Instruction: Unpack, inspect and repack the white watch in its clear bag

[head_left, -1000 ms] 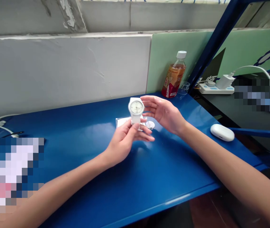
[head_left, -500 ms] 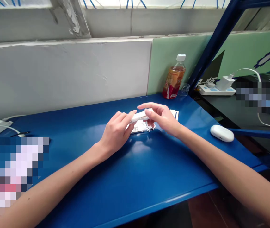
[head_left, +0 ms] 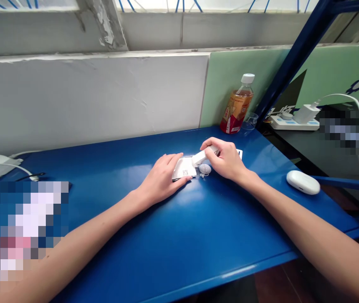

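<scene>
On the blue table, a small clear packet (head_left: pixel 185 167) with a white card in it lies flat. The thumb and fingers of my left hand (head_left: pixel 162 179) hold it from the left side, at its near and far edges. My right hand (head_left: pixel 225 158) is closed around a small white oblong object (head_left: pixel 201 157), whose kind I cannot make out. One end of that object points down-left at the packet's right part. Just below it is a small round pale piece (head_left: pixel 204 169). A white card edge (head_left: pixel 240 154) shows behind my right hand.
A drink bottle (head_left: pixel 238 105) stands at the back right beside a clear cup (head_left: pixel 250 121). A white rounded case (head_left: pixel 303 182) lies near the right edge of the table (head_left: pixel 179 240). White power strips (head_left: pixel 294 123) and cables sit at both sides.
The white oblong object, between both hands before, is now in my right hand alone, which has moved slightly right. My left hand has lowered onto the packet.
</scene>
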Action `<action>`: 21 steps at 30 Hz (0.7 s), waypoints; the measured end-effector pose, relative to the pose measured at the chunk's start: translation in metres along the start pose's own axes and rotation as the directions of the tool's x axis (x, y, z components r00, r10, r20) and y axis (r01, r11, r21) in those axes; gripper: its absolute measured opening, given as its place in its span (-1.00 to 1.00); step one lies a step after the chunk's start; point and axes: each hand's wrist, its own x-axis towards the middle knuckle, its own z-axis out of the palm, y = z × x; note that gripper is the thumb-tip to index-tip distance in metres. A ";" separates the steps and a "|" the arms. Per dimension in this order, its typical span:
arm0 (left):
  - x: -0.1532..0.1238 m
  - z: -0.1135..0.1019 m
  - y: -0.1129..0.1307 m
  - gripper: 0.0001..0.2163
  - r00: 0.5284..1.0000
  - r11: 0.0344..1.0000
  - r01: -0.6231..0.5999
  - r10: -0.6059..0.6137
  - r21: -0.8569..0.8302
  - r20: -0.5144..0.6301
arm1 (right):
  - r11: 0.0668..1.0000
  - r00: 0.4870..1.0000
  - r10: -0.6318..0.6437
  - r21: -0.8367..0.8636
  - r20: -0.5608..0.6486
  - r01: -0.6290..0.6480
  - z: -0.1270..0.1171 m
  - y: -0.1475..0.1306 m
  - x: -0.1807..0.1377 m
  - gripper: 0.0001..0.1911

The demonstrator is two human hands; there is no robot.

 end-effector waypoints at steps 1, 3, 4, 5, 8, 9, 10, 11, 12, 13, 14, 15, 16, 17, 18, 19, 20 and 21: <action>0.000 0.000 0.000 -0.43 1.000 1.000 0.016 -0.016 -0.014 0.004 | 0.998 1.000 -0.003 -0.064 -0.005 0.003 0.000 0.001 0.000 -0.84; -0.001 0.000 0.000 -0.44 1.000 0.999 0.026 -0.026 -0.030 0.000 | 0.990 1.000 0.010 -0.139 -0.004 -0.010 -0.001 0.003 0.000 -0.85; -0.001 0.000 0.000 -0.45 1.000 0.999 0.022 -0.022 -0.033 -0.008 | 0.987 1.000 0.026 -0.160 -0.006 -0.026 -0.001 0.003 0.000 -0.85; -0.002 0.000 0.000 -0.46 1.000 0.999 0.014 -0.014 -0.035 -0.019 | 0.983 0.999 0.047 -0.178 -0.010 -0.048 -0.001 0.004 0.000 -0.85; -0.002 0.001 0.000 -0.49 0.998 0.999 -0.027 0.025 -0.030 -0.061 | 0.980 0.995 0.104 -0.167 -0.010 -0.104 -0.001 0.006 0.002 -0.85; -0.002 0.001 -0.001 -0.50 0.996 0.999 -0.039 0.037 -0.025 -0.077 | 0.985 0.993 0.117 -0.129 0.011 -0.115 0.000 0.007 0.002 -0.84; -0.002 0.002 -0.001 -0.51 0.995 0.999 -0.047 0.046 -0.017 -0.091 | 0.989 0.991 0.124 -0.082 0.048 -0.119 0.001 0.008 0.002 -0.83; -0.002 0.002 -0.001 -0.51 0.993 0.999 -0.051 0.050 -0.009 -0.103 | 0.992 0.988 0.122 -0.038 0.096 -0.118 0.002 0.008 0.002 -0.82; -0.002 0.002 -0.001 -0.51 0.992 0.999 -0.050 0.050 -0.002 -0.112 | 0.994 0.983 0.113 -0.010 0.144 -0.113 0.002 0.008 0.002 -0.81; -0.002 0.003 -0.002 -0.52 0.992 0.999 -0.047 0.047 0.003 -0.117 | 0.995 0.977 0.100 -0.006 0.189 -0.101 0.003 0.008 0.001 -0.79; -0.003 0.003 -0.002 -0.52 0.992 0.999 -0.042 0.042 0.004 -0.116 | 0.996 0.970 0.084 -0.029 0.226 -0.079 0.003 0.007 0.000 -0.78; -0.003 0.003 -0.002 -0.53 0.993 0.999 -0.037 0.037 0.004 -0.114 | 0.996 0.965 0.064 -0.071 0.256 -0.047 0.004 0.007 -0.001 -0.77; -0.003 0.003 -0.003 -0.53 0.993 0.999 -0.034 0.034 0.000 -0.109 | 0.993 0.960 0.043 -0.122 0.278 -0.009 0.004 0.007 -0.002 -0.78; -0.003 0.003 -0.003 -0.53 0.994 1.000 -0.031 0.030 -0.004 -0.104 | 0.985 0.956 0.022 -0.172 0.294 0.030 0.003 0.007 -0.003 -0.79; -0.003 0.004 -0.003 -0.53 0.995 0.999 -0.031 0.030 -0.009 -0.097 | 0.975 0.952 0.002 -0.214 0.305 0.066 0.003 0.007 -0.003 -0.78; -0.003 0.004 -0.004 -0.52 0.995 0.999 -0.032 0.031 -0.015 -0.092 | 0.966 0.951 -0.018 -0.240 0.307 0.096 0.003 0.008 -0.004 -0.77; -0.003 0.004 -0.004 -0.51 0.996 0.999 -0.034 0.032 -0.020 -0.086 | 0.961 0.953 -0.038 -0.250 0.301 0.118 0.003 0.008 -0.004 -0.76; -0.003 0.004 -0.004 -0.50 0.996 0.999 -0.036 0.034 -0.026 -0.081 | 0.961 0.955 -0.057 -0.244 0.291 0.132 0.004 0.009 -0.005 -0.75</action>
